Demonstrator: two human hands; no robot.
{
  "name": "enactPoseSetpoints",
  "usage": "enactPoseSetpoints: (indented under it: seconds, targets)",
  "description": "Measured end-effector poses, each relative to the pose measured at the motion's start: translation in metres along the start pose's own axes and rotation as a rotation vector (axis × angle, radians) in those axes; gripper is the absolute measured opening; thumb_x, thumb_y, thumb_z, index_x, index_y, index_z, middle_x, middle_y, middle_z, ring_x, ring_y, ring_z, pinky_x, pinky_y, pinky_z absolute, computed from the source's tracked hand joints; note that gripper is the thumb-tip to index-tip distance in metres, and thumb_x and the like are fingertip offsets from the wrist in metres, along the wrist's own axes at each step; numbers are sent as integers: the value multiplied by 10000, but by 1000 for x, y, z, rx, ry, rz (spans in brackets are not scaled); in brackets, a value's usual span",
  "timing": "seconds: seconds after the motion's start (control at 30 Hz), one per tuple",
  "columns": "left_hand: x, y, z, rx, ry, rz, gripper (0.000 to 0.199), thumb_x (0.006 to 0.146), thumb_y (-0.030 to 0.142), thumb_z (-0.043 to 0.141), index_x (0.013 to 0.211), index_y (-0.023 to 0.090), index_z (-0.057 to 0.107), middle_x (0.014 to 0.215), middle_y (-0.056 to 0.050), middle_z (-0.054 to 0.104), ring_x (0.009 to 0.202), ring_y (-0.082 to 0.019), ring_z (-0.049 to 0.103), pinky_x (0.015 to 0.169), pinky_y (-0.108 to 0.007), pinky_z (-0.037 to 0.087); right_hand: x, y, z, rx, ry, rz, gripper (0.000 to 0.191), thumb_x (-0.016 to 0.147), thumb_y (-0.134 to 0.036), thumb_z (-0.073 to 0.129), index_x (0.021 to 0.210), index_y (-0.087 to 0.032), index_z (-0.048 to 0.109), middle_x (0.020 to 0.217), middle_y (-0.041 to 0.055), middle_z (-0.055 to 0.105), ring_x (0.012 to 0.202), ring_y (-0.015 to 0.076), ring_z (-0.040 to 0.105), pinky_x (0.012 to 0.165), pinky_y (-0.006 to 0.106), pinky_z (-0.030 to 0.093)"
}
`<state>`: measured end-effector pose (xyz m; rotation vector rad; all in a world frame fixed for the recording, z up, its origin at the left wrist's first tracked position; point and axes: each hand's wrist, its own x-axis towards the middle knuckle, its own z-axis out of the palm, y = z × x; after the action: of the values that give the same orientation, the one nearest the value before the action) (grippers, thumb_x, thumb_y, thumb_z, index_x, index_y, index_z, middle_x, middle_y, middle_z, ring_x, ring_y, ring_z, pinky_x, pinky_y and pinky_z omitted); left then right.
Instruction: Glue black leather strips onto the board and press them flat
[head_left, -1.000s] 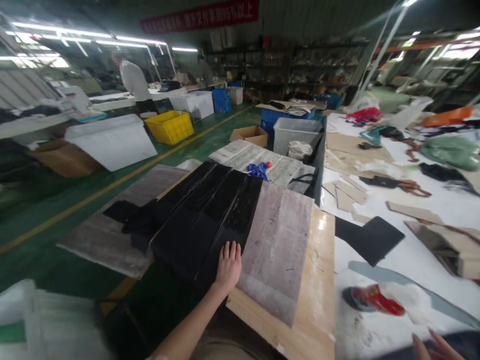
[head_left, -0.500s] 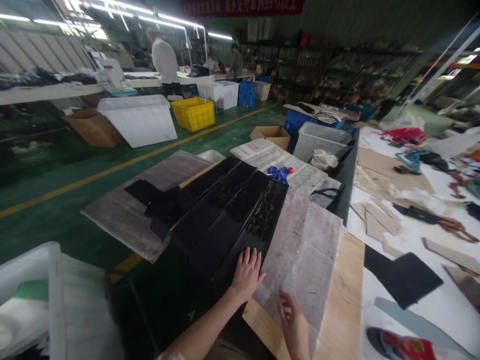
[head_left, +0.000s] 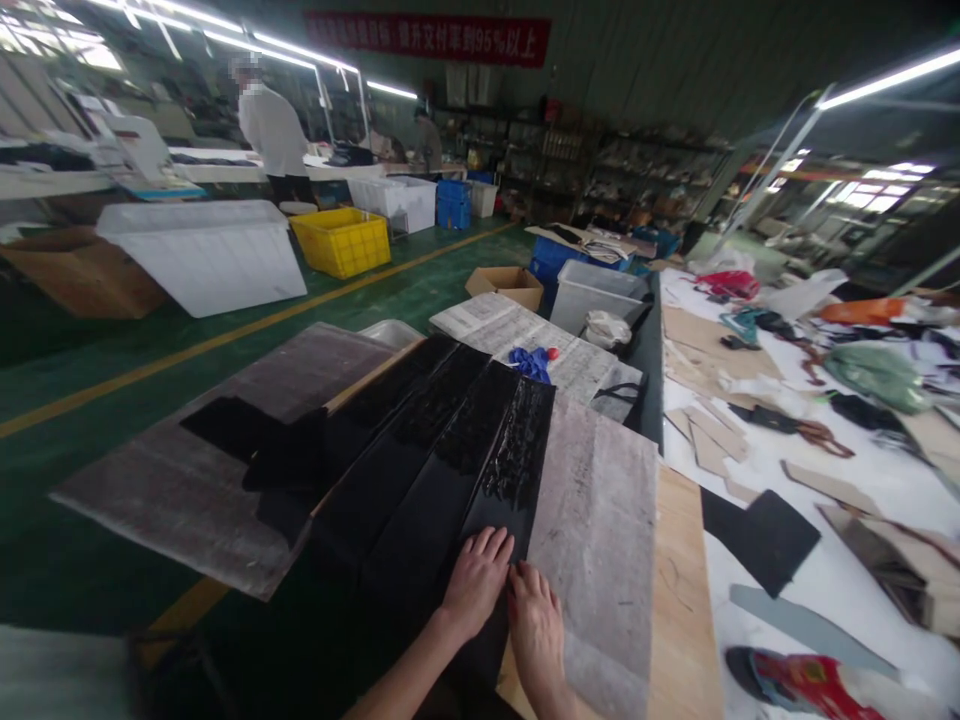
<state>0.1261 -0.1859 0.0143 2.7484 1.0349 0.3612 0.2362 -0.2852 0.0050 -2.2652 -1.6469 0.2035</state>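
Note:
Several long black strips (head_left: 420, 460) lie side by side on a board, with shiny wet-looking patches toward their far ends. My left hand (head_left: 478, 580) rests on the near part of the rightmost strip, its fingers laid out flat. Close beside it, my right hand (head_left: 535, 620) lies at the strip's right edge, where it meets a grey stained sheet (head_left: 600, 500); its fingers are stretched forward. Neither hand visibly grips anything. Black cut pieces (head_left: 240, 428) lie on another grey board at the left.
A blue crumpled item (head_left: 531, 364) with a red tip lies on the far grey board. The white table (head_left: 705, 400) at right holds scraps, black pieces and a red item. Bins (head_left: 341, 243) stand on the floor. A person in white (head_left: 271, 130) stands far left.
My right hand has moved forward and left, from above the grey sheet to beside my left hand, and its curled fingers have straightened. The camera view has turned to the right.

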Motion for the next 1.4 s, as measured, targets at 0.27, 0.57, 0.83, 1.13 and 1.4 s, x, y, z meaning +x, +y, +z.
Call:
enactPoseSetpoints:
  seconds: [0.27,0.57,0.83,1.13,1.4]
  targets:
    - [-22,-14,6,8,17,76,423,922,54,514,1288,203,667,1354,-95,672,1301,-262,603,1049,-430,547,-7,4,9,-11,57,10,498,885,-74,479,1272,-289,708,1320,72,701,1200,293,671,964,431,567]
    - [-41,-29,9,-21,28,187,409,957,127,496,1333,190,643,1363,-122,645,1291,-279,593,1056,-459,543,-49,6,-25,305,208,187,511,810,7,497,1172,-273,725,1237,63,710,1219,254,643,1034,414,535]
    - [-35,-58,28,-125,-18,329,547,1026,332,268,1313,79,659,1357,-217,593,1295,-351,530,1067,-521,494,-187,37,-61,359,432,777,317,874,-201,493,1066,-257,739,1041,60,749,944,217,730,843,320,579]
    - [-25,-72,29,-99,-90,398,638,982,429,216,1236,72,680,1267,-233,594,1220,-365,566,1043,-512,499,-332,95,-92,511,765,1527,334,635,-461,655,836,-203,722,786,98,759,778,329,745,669,417,597]
    - [-25,-82,36,-43,-102,368,623,969,469,237,1201,85,669,1189,-232,605,1112,-364,615,961,-513,535,-349,149,-97,855,974,1769,509,505,-507,859,825,-172,648,667,53,702,627,215,694,550,297,547]
